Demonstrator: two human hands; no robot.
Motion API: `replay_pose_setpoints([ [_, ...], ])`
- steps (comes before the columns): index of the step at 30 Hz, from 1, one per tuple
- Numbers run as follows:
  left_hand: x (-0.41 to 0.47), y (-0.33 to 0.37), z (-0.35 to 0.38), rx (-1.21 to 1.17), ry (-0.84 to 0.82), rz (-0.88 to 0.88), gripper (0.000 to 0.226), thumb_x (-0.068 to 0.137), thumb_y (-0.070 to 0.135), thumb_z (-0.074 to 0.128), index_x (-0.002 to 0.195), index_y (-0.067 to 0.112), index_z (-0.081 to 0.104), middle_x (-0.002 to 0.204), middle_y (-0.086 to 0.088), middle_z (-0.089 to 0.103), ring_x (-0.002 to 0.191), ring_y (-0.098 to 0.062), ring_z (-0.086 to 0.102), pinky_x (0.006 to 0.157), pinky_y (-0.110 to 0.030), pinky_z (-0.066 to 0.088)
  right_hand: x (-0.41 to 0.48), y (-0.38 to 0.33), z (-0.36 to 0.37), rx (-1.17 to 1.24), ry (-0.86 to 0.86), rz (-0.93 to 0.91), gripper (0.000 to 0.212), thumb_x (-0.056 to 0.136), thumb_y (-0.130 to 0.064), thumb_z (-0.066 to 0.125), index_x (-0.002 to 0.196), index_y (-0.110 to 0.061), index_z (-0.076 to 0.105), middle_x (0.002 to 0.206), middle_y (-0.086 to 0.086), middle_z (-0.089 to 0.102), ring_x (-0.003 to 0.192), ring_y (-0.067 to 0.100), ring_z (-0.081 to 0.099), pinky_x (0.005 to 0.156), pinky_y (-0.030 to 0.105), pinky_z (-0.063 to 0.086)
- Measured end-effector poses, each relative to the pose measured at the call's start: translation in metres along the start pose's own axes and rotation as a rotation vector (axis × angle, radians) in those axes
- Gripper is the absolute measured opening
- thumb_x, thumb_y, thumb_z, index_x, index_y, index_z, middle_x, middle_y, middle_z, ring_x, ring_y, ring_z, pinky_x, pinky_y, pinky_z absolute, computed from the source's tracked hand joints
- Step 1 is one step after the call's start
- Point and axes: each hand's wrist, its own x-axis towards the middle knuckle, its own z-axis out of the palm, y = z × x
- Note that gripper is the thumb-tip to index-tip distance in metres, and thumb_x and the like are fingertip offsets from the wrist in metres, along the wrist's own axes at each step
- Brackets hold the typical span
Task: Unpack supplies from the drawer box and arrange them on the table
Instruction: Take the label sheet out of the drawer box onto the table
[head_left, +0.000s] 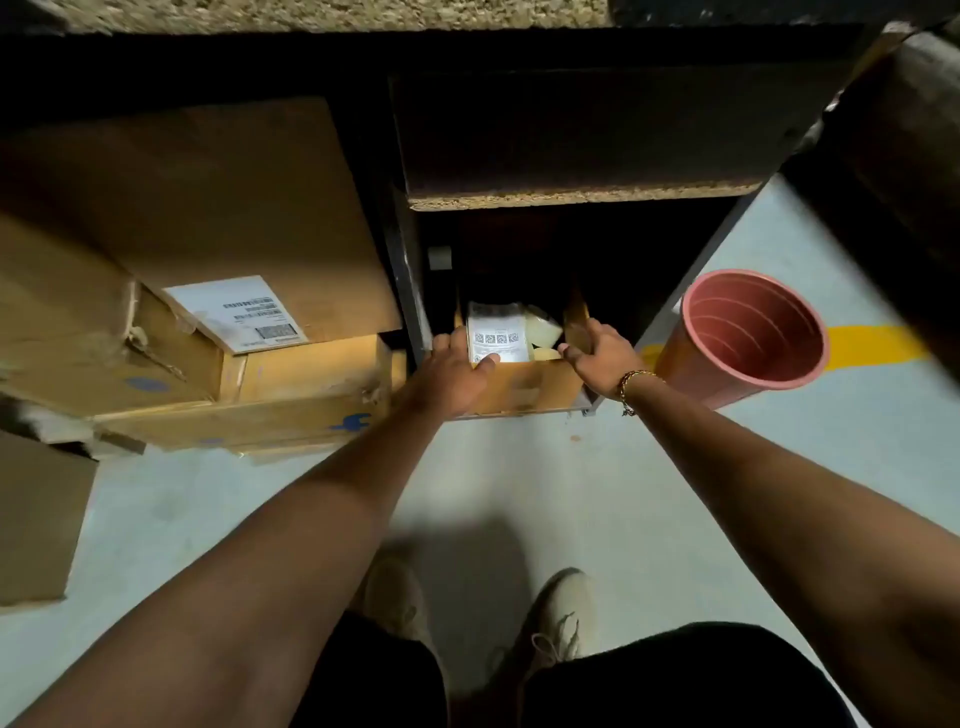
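Observation:
A brown cardboard drawer box (524, 387) sits low in a dark cabinet under the table, pulled partly out. Inside it lie a white packet with QR codes (493, 332) and pale yellowish packets (543, 330). My left hand (457, 366) grips the box's front left corner, thumb resting on the white packet's lower edge. My right hand (597, 353), with a gold bracelet on its wrist, holds the box's front right corner and side wall. The deeper part of the box is lost in shadow.
Stacked cardboard cartons (208, 291), one with a shipping label (239, 312), fill the floor at left. A pink plastic bin (748, 338) stands at right near a yellow floor line (878, 343). A chipboard shelf edge (582, 200) overhangs the box. My shoes (550, 623) are on the grey floor.

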Motion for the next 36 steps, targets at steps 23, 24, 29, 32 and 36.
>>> replay_pose_setpoints([
  [23,0.126,-0.042,0.079,0.189,0.044,-0.104,0.070,0.087,0.006,0.050,0.152,0.021,0.027,0.136,-0.016,0.047,0.125,-0.036,0.048,0.102,-0.040,0.042,0.115,0.069,0.058,0.071,-0.091,0.325,0.065,0.085,-0.002,0.061,0.145,-0.017,0.042,0.125,0.021,0.054,0.083,0.039,0.068,0.063,0.042,0.061],
  [24,0.120,-0.042,0.079,0.196,0.027,-0.103,0.071,0.086,0.006,0.049,0.152,0.020,0.026,0.136,-0.016,0.047,0.126,-0.036,0.047,0.103,-0.040,0.041,0.108,0.070,0.058,0.054,-0.093,0.319,0.068,0.085,-0.002,0.061,0.146,-0.021,0.040,0.125,0.021,0.054,0.083,0.038,0.068,0.063,0.041,0.061],
  [29,0.074,-0.048,0.086,0.156,-0.052,-0.135,0.075,0.084,0.007,0.051,0.152,0.022,0.022,0.139,-0.015,0.044,0.130,-0.036,0.043,0.108,-0.041,0.039,0.058,0.083,0.062,0.086,-0.119,0.282,0.075,0.081,0.006,0.052,0.149,-0.021,0.035,0.130,0.020,0.053,0.093,0.042,0.066,0.065,0.049,0.061],
  [32,0.041,-0.049,0.095,0.112,-0.071,-0.163,0.076,0.083,0.007,0.057,0.150,0.023,0.026,0.139,-0.015,0.042,0.130,-0.035,0.043,0.106,-0.043,0.042,0.024,0.090,0.066,0.056,-0.127,0.252,0.080,0.078,0.006,0.051,0.149,-0.026,0.033,0.133,0.017,0.053,0.098,0.043,0.064,0.068,0.048,0.061],
  [36,-0.013,-0.057,0.108,0.188,-0.102,-0.159,0.074,0.084,0.015,0.062,0.148,0.025,0.027,0.140,-0.015,0.042,0.125,-0.037,0.048,0.101,-0.042,0.044,-0.030,0.111,0.083,0.096,-0.165,0.221,0.088,0.072,0.004,0.058,0.150,-0.030,0.033,0.137,0.015,0.053,0.102,0.044,0.063,0.079,0.049,0.059],
])
